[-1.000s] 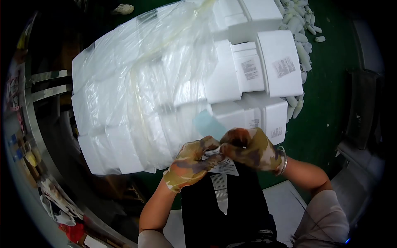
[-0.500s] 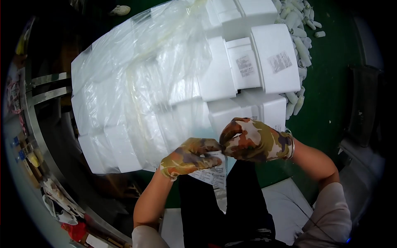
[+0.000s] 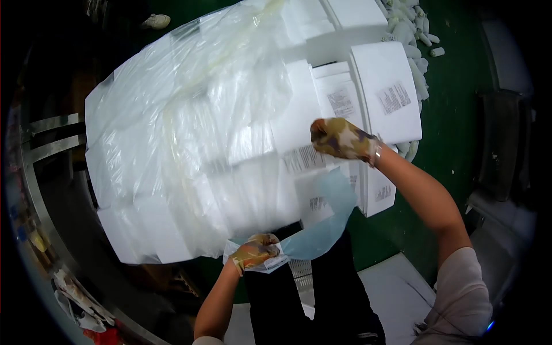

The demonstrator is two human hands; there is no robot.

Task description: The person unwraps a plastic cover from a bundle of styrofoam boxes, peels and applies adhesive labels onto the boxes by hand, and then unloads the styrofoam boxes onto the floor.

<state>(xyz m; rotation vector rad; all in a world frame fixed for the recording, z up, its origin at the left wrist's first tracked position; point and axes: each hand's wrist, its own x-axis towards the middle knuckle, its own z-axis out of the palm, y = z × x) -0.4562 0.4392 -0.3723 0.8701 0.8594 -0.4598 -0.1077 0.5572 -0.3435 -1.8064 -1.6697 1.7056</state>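
My left hand (image 3: 256, 252), in a camouflage-patterned glove, is closed at the lower middle on a pale blue liner strip (image 3: 319, 238) with a crumpled white part around the fingers. The strip curls up and to the right over the front foam pieces. My right hand (image 3: 343, 139), gloved alike, is closed above the stack. A white printed label (image 3: 303, 160) reaches down and left from its fingertips, slightly blurred. White foam pieces (image 3: 376, 69) lie under and beyond that hand, and several carry printed labels, such as the label (image 3: 394, 98) on the right piece.
Clear plastic film (image 3: 218, 109) covers the left part of the foam stack. Several netted white rolls (image 3: 411, 29) lie on the green floor (image 3: 454, 69) at the back right. A metal frame (image 3: 54, 123) stands at left. A shoe (image 3: 156, 22) shows at the top.
My hands have moved apart: the right went up over the foam with a printed label, the left went down and left. The blue strip now stretches out in view.
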